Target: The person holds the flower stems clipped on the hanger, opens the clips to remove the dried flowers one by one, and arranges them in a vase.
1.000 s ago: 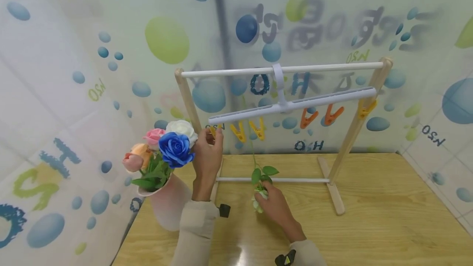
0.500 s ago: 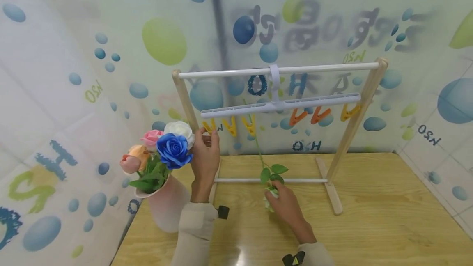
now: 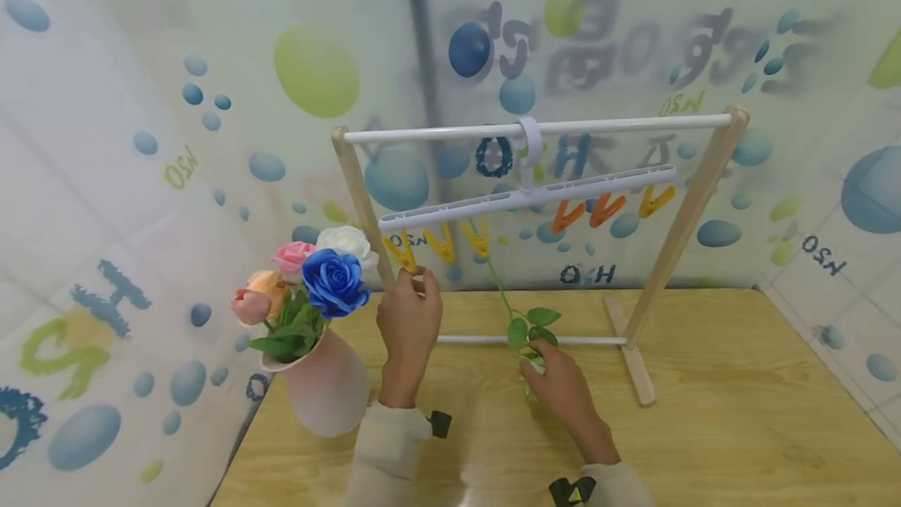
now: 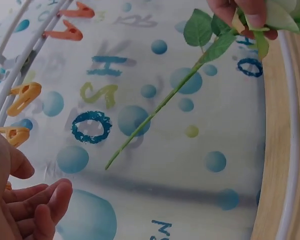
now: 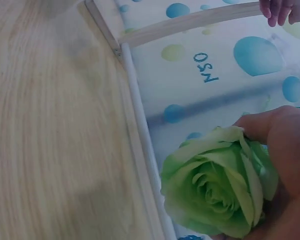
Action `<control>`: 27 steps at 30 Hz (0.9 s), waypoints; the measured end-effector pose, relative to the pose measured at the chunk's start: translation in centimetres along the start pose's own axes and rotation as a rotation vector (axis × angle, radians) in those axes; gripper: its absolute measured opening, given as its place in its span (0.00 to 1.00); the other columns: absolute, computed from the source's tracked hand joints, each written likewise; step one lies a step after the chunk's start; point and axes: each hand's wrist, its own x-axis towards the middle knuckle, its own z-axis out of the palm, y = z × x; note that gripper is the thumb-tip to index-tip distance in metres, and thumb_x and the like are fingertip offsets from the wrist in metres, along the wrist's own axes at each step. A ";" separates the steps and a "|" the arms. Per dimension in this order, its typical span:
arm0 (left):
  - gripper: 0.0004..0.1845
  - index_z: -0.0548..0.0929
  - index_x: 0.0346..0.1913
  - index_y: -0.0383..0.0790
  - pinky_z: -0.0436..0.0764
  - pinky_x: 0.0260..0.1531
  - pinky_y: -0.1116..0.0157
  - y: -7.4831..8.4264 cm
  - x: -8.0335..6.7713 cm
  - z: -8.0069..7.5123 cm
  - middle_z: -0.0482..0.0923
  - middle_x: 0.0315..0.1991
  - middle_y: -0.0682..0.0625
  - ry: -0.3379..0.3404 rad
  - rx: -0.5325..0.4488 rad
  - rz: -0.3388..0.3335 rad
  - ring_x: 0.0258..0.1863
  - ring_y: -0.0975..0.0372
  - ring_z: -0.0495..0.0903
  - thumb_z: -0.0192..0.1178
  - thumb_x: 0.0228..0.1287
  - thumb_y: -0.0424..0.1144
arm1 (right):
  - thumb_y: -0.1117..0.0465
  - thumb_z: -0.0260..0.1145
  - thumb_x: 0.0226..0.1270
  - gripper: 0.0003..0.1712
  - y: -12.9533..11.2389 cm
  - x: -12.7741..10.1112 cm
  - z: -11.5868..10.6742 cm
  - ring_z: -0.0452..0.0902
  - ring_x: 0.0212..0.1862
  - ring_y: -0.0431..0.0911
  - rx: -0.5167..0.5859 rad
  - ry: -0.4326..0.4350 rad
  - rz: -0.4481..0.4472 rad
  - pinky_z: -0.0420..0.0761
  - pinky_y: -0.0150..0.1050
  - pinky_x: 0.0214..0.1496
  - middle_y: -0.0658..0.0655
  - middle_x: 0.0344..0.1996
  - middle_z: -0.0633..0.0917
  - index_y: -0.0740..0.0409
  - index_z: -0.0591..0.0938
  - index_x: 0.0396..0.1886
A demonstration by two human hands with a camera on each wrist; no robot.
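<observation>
My right hand [image 3: 563, 390] grips a pale green artificial rose [image 5: 212, 187] just under its bloom. The flower hangs head down, its leaves [image 3: 538, 327] above the hand and its thin stem [image 4: 155, 114] slanting up towards a yellow clip [image 3: 476, 239]. In the left wrist view the stem's tip is free. My left hand [image 3: 411, 319] is just below the leftmost yellow clip [image 3: 400, 252], fingertips right at its lower end; thumb and fingers stand apart in the left wrist view. The clips hang from a pale hanger [image 3: 486, 203], which tilts down to the left.
A wooden rack with a white top bar [image 3: 626, 126] carries the hanger. Two orange clips [image 3: 607, 210] and another yellow clip [image 3: 656, 200] hang on its right half. A pink vase [image 3: 327, 390] of artificial flowers stands left of my left forearm on the wooden table [image 3: 746, 413].
My left hand has drawn down and right from around the leftmost clip to just below it. My right hand has carried the rose to the right. The hanger's right end has swung left.
</observation>
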 end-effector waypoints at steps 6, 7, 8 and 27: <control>0.20 0.86 0.31 0.40 0.76 0.19 0.56 0.2 -0.9 0.5 0.82 0.20 0.52 -0.028 -0.053 -0.031 0.19 0.57 0.79 0.51 0.74 0.48 | 0.57 0.66 0.66 0.22 0.2 -0.2 -1.4 0.84 0.45 0.58 -0.102 -0.005 -0.014 0.81 0.53 0.40 0.63 0.47 0.86 0.61 0.81 0.57; 0.21 0.85 0.29 0.40 0.74 0.18 0.57 0.3 -1.0 0.6 0.80 0.18 0.51 -0.037 -0.068 -0.015 0.17 0.57 0.76 0.51 0.74 0.48 | 0.57 0.66 0.66 0.22 0.3 -0.2 -1.6 0.84 0.46 0.59 -0.123 -0.004 -0.021 0.81 0.54 0.40 0.63 0.48 0.86 0.61 0.81 0.57; 0.20 0.85 0.28 0.40 0.74 0.18 0.58 0.3 -1.1 0.7 0.79 0.17 0.51 -0.046 -0.077 0.015 0.16 0.58 0.76 0.51 0.74 0.47 | 0.58 0.66 0.65 0.21 0.3 -0.3 -1.9 0.83 0.47 0.59 -0.141 -0.001 -0.027 0.82 0.54 0.41 0.64 0.49 0.86 0.62 0.81 0.56; 0.18 0.79 0.62 0.49 0.75 0.58 0.52 0.3 -4.9 3.7 0.79 0.60 0.52 -0.685 0.361 0.627 0.61 0.55 0.75 0.59 0.72 0.40 | 0.66 0.70 0.56 0.11 0.0 -0.6 -5.3 0.82 0.39 0.58 -0.348 0.154 -0.204 0.82 0.51 0.34 0.63 0.38 0.87 0.61 0.87 0.41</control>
